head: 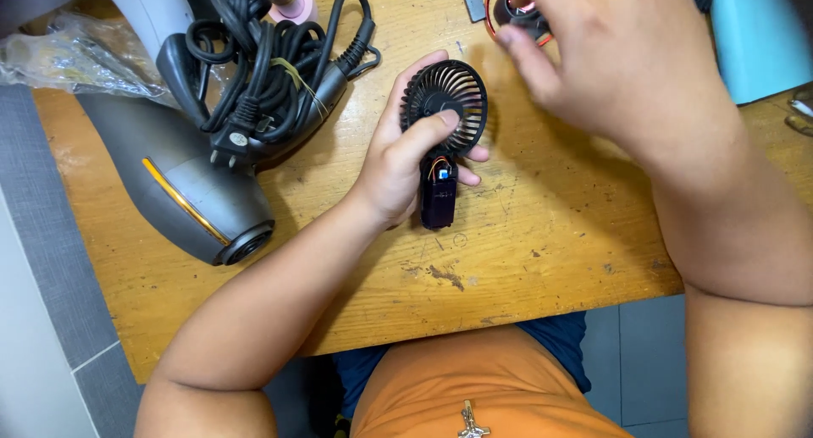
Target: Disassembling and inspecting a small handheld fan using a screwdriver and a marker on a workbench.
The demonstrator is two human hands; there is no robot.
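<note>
On the table [542, 260], the fan [445, 124] sits at centre in the left hand [398, 163]. The dryer [182, 184] lies at nine o'clock, its cord [271, 74] coiled on top. The right hand [618, 57] is at two o'clock, over a round part [515, 13]. A bag [76, 61] lies at ten o'clock.

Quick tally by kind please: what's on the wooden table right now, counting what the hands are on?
Handheld fans: 1, black, opened at the handle, held in the left hand
Hair dryers: 1, grey
Bundled power cords: 1, black
Clear plastic bags: 1
Round black part with red ring: 1, under the right hand
Total: 5
</note>
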